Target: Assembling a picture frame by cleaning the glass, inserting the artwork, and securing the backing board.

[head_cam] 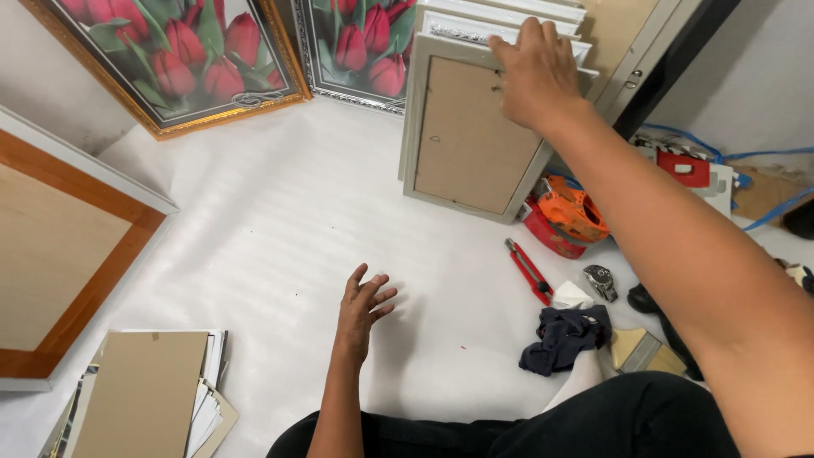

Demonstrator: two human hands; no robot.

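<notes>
1. The right hand (536,75) is stretched forward and rests on the top edge of a white picture frame (462,127). Its fingers curl over that edge; I cannot tell how firmly they grip it.
2. This frame stands tilted, with its brown back side to the camera, as the first of a stack of frames (509,19) that lean against the wall.
3. The left hand (363,305) is flat above the white foam sheet (280,212) with the fingers spread wide, and it holds nothing.
4. Just right of the frame are an orange tape dispenser (572,208) and a red cutter knife (528,270). A wristwatch (600,281) and a dark cloth (564,337) lie near them.
5. At the far left leans a big brown wooden frame (68,254), and below it lies a pile of cardboard backs (148,394).
6. Two tulip pictures (178,51) stand at the top.
</notes>
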